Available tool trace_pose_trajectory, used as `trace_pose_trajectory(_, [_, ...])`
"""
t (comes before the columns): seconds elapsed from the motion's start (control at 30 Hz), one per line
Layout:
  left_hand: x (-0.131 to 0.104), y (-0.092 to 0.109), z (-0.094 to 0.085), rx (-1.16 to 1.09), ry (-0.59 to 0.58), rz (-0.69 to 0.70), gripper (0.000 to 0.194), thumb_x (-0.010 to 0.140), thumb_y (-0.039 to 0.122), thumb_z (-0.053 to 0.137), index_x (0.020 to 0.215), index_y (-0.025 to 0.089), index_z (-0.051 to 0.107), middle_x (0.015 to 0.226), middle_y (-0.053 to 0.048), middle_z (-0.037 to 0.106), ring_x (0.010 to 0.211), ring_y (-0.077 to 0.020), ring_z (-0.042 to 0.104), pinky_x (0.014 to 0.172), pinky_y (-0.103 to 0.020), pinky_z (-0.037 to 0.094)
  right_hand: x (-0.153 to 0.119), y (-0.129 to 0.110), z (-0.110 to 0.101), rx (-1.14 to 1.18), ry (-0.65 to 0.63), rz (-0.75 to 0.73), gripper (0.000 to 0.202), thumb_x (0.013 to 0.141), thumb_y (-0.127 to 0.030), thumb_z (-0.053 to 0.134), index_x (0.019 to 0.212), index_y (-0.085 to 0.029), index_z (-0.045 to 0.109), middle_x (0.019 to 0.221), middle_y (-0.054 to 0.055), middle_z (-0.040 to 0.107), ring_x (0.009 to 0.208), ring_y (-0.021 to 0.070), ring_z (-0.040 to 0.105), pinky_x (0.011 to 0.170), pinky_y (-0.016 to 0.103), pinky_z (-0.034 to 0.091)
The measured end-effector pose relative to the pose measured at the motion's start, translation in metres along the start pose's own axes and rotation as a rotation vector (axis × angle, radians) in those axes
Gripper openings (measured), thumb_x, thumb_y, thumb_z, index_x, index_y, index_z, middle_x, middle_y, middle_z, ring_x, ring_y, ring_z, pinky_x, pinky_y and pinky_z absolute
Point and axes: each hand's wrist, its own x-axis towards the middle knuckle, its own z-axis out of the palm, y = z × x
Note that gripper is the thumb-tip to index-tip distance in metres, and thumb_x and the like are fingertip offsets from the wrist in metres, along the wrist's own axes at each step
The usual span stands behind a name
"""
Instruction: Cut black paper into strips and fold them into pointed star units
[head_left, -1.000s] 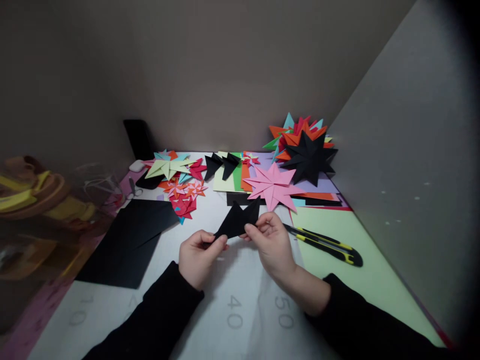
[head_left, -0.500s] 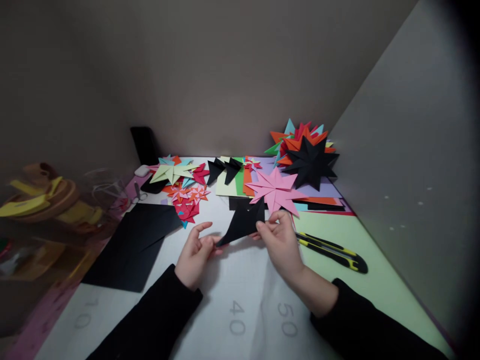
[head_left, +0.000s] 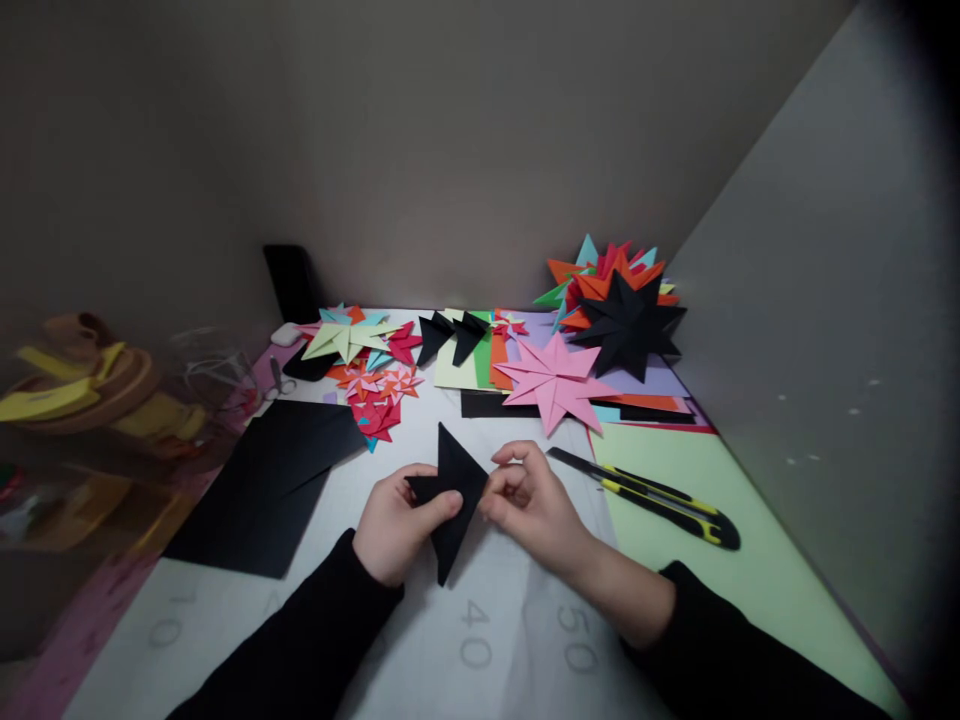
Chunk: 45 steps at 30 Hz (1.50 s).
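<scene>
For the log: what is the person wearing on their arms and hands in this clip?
Both arms are covered by long black sleeves, plain with no visible markings, ending at the wrists. The left hand and right hand are bare: no gloves, and no rings, watch or bracelet can be made out in the dim light. The left sleeve and right sleeve look like the same dark garment.

Single view, from a camera worn on the person's head. It looks forward and steeply down over both forearms onto the counter point(head_left: 225, 610), close enough that the left hand point(head_left: 394, 525) and right hand point(head_left: 536, 510) sit just below frame centre. The facing is toward the back wall, where the paper stars point(head_left: 555, 380) lie at mid-height. A grey panel point(head_left: 817, 330) closes the right side. Edges darken at the right; the left margin is blurred. No second view shares the scene.
</scene>
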Motion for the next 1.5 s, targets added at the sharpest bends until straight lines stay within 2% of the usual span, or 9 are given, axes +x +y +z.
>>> trace_pose_trajectory(0.13, [0.000,0.000,-0.001,0.006,-0.017,0.005,0.027,0.057,0.024,0.080,0.073,0.013,0.061,0.064,0.000,0.067,0.057,-0.0111,0.058,0.057,-0.022,0.045,0.004,-0.002,0.000,-0.032,-0.055,0.097,0.019,0.080,-0.037,0.057,0.080,-0.020,0.048,0.058,-0.005,0.055,0.046,0.0089,0.051,0.046,0.020,0.038])
trace_pose_trajectory(0.2, [-0.001,0.001,0.001,0.014,-0.054,-0.010,0.026,0.058,0.024,0.080,0.072,0.013,0.062,0.065,-0.001,0.067,0.058,-0.0114,0.058,0.058,-0.022,0.044,0.005,-0.001,-0.001,-0.091,-0.041,0.116,0.024,0.082,-0.038,0.052,0.067,-0.019,0.048,0.054,-0.004,0.054,0.043,0.0082,0.048,0.043,0.019,0.035])
trace_pose_trajectory(0.33, [-0.001,0.005,0.001,0.028,-0.193,-0.091,0.024,0.059,0.028,0.079,0.071,0.013,0.064,0.065,-0.002,0.066,0.057,-0.0117,0.057,0.057,-0.023,0.043,0.005,0.001,-0.005,-0.170,0.005,0.101,0.028,0.081,-0.032,0.051,0.057,-0.019,0.044,0.049,-0.005,0.047,0.044,0.0078,0.041,0.043,0.019,0.031])
trace_pose_trajectory(0.5, [0.002,0.005,-0.004,0.102,-0.259,-0.097,0.024,0.059,0.028,0.079,0.060,0.013,0.059,0.051,0.003,0.056,0.046,-0.0081,0.048,0.049,-0.020,0.035,0.007,-0.001,-0.008,-0.203,-0.101,0.108,0.026,0.078,-0.027,0.051,0.056,-0.019,0.042,0.048,-0.006,0.041,0.045,0.0080,0.036,0.043,0.020,0.028])
trace_pose_trajectory(0.67, [0.004,0.001,-0.005,0.065,-0.164,-0.034,0.026,0.058,0.031,0.079,0.058,0.014,0.060,0.050,0.002,0.056,0.045,-0.0086,0.048,0.047,-0.021,0.035,0.005,-0.004,-0.002,-0.273,-0.126,0.106,0.030,0.081,-0.031,0.048,0.056,-0.020,0.036,0.049,-0.007,0.035,0.047,0.0082,0.033,0.045,0.021,0.026])
trace_pose_trajectory(0.83, [0.002,-0.002,0.002,-0.049,-0.188,-0.067,0.028,0.055,0.031,0.081,0.071,0.013,0.066,0.059,0.000,0.062,0.052,-0.0107,0.054,0.053,-0.022,0.041,0.003,-0.005,0.001,-0.520,-0.079,0.011,0.034,0.079,-0.025,0.047,0.053,-0.020,0.026,0.049,-0.007,0.026,0.048,0.0082,0.028,0.045,0.022,0.021])
trace_pose_trajectory(1.03, [0.002,-0.007,0.004,-0.109,-0.082,-0.035,0.025,0.055,0.028,0.081,0.065,0.012,0.064,0.053,0.001,0.062,0.048,-0.0105,0.053,0.052,-0.022,0.040,0.003,-0.004,0.006,-0.457,-0.068,0.057,0.033,0.080,-0.027,0.046,0.055,-0.021,0.027,0.051,-0.007,0.028,0.049,0.0087,0.030,0.046,0.021,0.024])
trace_pose_trajectory(1.23, [0.007,0.007,-0.003,-0.205,0.109,0.088,0.029,0.052,0.026,0.082,0.073,0.013,0.066,0.064,-0.001,0.068,0.057,-0.0127,0.059,0.061,-0.025,0.045,-0.006,0.001,0.013,-0.464,-0.139,0.089,0.030,0.083,-0.026,0.044,0.056,-0.020,0.034,0.050,-0.007,0.035,0.047,0.0088,0.034,0.044,0.021,0.024])
trace_pose_trajectory(1.5, [0.004,0.025,-0.009,-0.232,0.194,0.130,0.031,0.048,0.024,0.084,0.070,0.013,0.064,0.062,0.001,0.066,0.055,-0.0103,0.058,0.055,-0.021,0.045,-0.004,-0.003,0.018,-0.502,-0.139,0.011,0.030,0.084,-0.025,0.044,0.057,-0.020,0.035,0.051,-0.006,0.037,0.049,0.0094,0.037,0.047,0.022,0.025])
